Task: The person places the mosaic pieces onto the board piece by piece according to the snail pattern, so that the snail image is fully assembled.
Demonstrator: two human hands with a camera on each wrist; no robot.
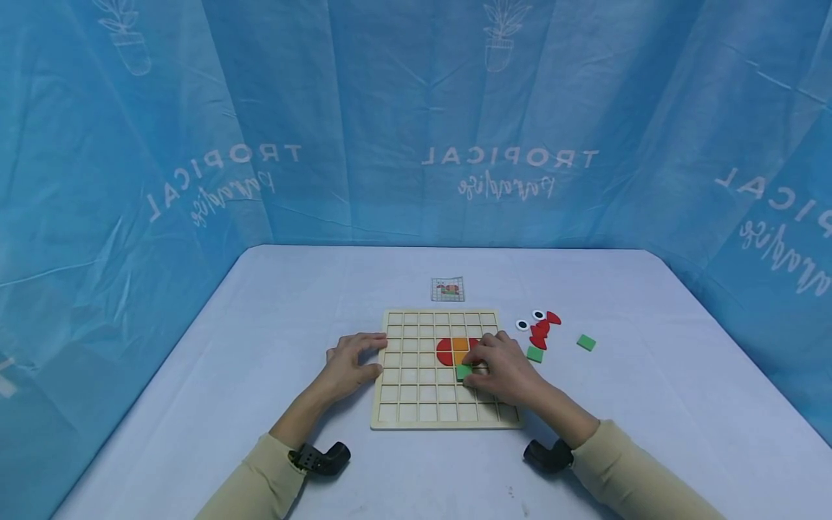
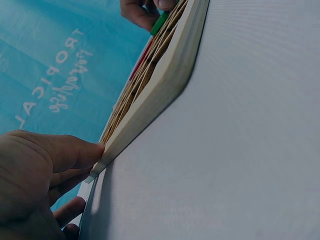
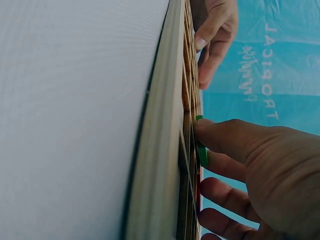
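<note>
A wooden grid board (image 1: pixel 445 426) lies in the middle of the white table. My left hand (image 1: pixel 349 367) rests against its left edge, thumb and fingertips touching the rim and spread apart. Between thumb and finger, my right hand (image 1: pixel 507 368) pinches a green square tile (image 1: pixel 463 373) over a grid cell just below the orange tiles (image 1: pixel 460 357). The green tile appears tilted in the right wrist view (image 3: pixel 202 154). Red rounded pieces (image 1: pixel 445 352) sit in the cells left of the orange ones; more red shows at their right, partly hidden by my right hand.
Right of the board lie two round eye pieces (image 1: pixel 523 326), several red pieces (image 1: pixel 541 329), a green square (image 1: pixel 535 354) and another green square (image 1: pixel 586 342) farther right. A small picture card (image 1: pixel 448 289) lies behind the board. Blue curtains (image 1: pixel 390 123) surround the table.
</note>
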